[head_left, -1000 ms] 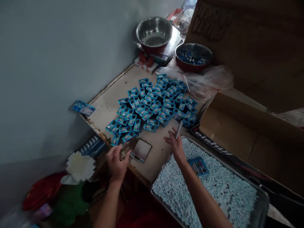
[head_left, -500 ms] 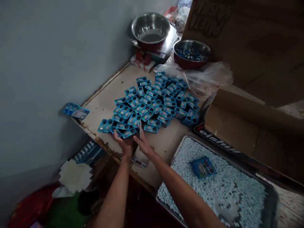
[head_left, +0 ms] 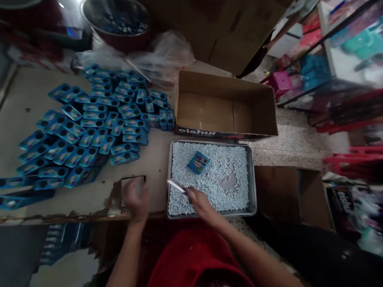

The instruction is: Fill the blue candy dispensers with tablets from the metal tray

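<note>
My right hand [head_left: 200, 203] is closed round a slim, silvery flat tool [head_left: 177, 185], whose exact kind I cannot make out. The tool's bright end reaches over the left part of a metal tray [head_left: 253, 191] spread with small pale-blue pellets [head_left: 182, 159]. A blue printed packet [head_left: 199, 162] lies on the pellets. My left hand [head_left: 137, 201], smeared by motion, is over a small flat pale device [head_left: 127, 185] by the table's front edge; its fingers are unclear. Many blue packs [head_left: 98, 115] stand crowded together on the table to the left.
Behind the tray sits an open cardboard box [head_left: 206, 111]. A steel bowl [head_left: 116, 20] with small blue and white pieces stands at the back beside clear plastic bags [head_left: 161, 59]. Another box [head_left: 279, 191] is right of the tray, with shelves [head_left: 335, 52] farther off.
The view has swung right. My left hand has drawn back from the blue packs to the small device. My right hand has moved right, carrying the tool to the pellet tray.
</note>
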A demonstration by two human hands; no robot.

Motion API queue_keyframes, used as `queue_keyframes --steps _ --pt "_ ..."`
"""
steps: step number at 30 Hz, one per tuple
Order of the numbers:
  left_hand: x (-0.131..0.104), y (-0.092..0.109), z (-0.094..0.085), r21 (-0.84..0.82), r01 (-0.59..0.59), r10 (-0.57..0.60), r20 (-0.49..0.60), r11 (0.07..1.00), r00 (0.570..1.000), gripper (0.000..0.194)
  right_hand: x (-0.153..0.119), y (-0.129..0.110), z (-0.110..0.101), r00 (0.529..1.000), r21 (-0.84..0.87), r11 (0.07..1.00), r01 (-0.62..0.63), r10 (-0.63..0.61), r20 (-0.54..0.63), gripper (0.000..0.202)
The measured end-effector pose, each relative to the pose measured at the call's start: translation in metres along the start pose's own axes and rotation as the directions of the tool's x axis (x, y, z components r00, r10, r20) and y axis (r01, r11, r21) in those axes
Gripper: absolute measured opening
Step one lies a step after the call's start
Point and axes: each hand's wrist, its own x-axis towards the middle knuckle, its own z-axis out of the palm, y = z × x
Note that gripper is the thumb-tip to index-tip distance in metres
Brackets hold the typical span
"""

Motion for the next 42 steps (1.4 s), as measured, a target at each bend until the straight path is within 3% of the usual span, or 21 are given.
queue_keyframes --steps 2,4,7,9,12,14,15,17,19,22,25,27,30,33,35,38,42 --pt "-0.006 0.038 0.055 0.044 -0.163 0.148 0.235 0.986 0.961 0.042 -0.023 0.042 -0.040 0.979 0.230 0.966 -0.114 0.150 -0.142 0.026" --pt "0.004 0.071 0.112 0.047 -0.218 0.181 0.402 0.975 0.897 0.048 -0.036 0.074 -0.072 0.927 0.534 0.829 -0.163 0.314 -0.204 0.027" --pt "0.032 0.103 0.178 0.124 -0.147 0.045 0.595 0.981 0.802 0.068 -0.041 0.108 -0.102 0.882 0.836 0.532 -0.133 0.448 -0.144 0.047" --pt "0.046 0.109 0.199 0.129 -0.106 -0.013 0.691 0.986 0.723 0.070 -0.038 0.126 -0.112 0.880 0.851 0.514 -0.104 0.447 -0.163 0.049" --pt "0.048 0.100 0.199 0.031 -0.085 0.030 0.772 0.996 0.635 0.060 -0.024 0.148 -0.126 0.872 0.616 0.784 -0.074 0.350 -0.341 0.039" --pt "0.041 0.089 0.186 -0.113 0.024 0.072 0.768 0.993 0.637 0.060 -0.009 0.156 -0.143 0.852 0.285 0.956 -0.066 0.203 -0.482 0.033" --pt "0.037 0.083 0.178 -0.199 0.096 0.086 0.742 0.975 0.665 0.061 -0.001 0.157 -0.154 0.831 0.110 0.991 -0.076 0.124 -0.543 0.031" --pt "0.032 0.072 0.168 -0.357 0.187 0.088 0.630 0.915 0.771 0.063 0.018 0.156 -0.178 0.784 -0.182 0.973 -0.140 -0.003 -0.621 0.031" --pt "0.032 0.063 0.168 -0.442 0.163 0.068 0.464 0.882 0.883 0.064 0.036 0.152 -0.199 0.768 -0.387 0.890 -0.240 -0.069 -0.636 0.030" --pt "0.034 0.054 0.187 -0.461 0.066 0.046 0.228 0.885 0.972 0.067 0.056 0.146 -0.208 0.851 -0.633 0.718 -0.288 -0.112 -0.514 0.028" --pt "0.023 0.046 0.217 -0.406 -0.011 0.052 0.092 0.914 0.994 0.063 0.066 0.144 -0.194 0.939 -0.787 0.590 -0.179 -0.137 -0.316 0.026" --pt "0.006 0.045 0.232 -0.376 -0.041 0.072 0.069 0.926 0.995 0.059 0.067 0.142 -0.178 0.958 -0.826 0.554 -0.108 -0.163 -0.235 0.028" --pt "-0.027 0.054 0.246 -0.359 -0.037 0.084 0.117 0.933 0.990 0.053 0.065 0.135 -0.151 0.967 -0.820 0.563 -0.108 -0.132 -0.218 0.032" --pt "-0.056 0.075 0.252 -0.349 -0.012 0.083 0.187 0.937 0.979 0.048 0.062 0.128 -0.125 0.971 -0.764 0.629 -0.144 -0.061 -0.233 0.033" --pt "-0.068 0.089 0.252 -0.349 0.011 0.085 0.257 0.937 0.963 0.045 0.061 0.127 -0.111 0.960 -0.653 0.735 -0.180 -0.013 -0.279 0.029" --pt "-0.063 0.098 0.239 -0.359 0.045 0.067 0.292 0.932 0.954 0.042 0.057 0.133 -0.101 0.926 -0.359 0.908 -0.217 0.074 -0.370 0.026" --pt "-0.022 0.089 0.202 -0.321 -0.083 0.170 0.253 0.943 0.953 0.036 0.035 0.140 -0.105 0.933 -0.181 0.974 -0.138 0.067 -0.353 0.032"
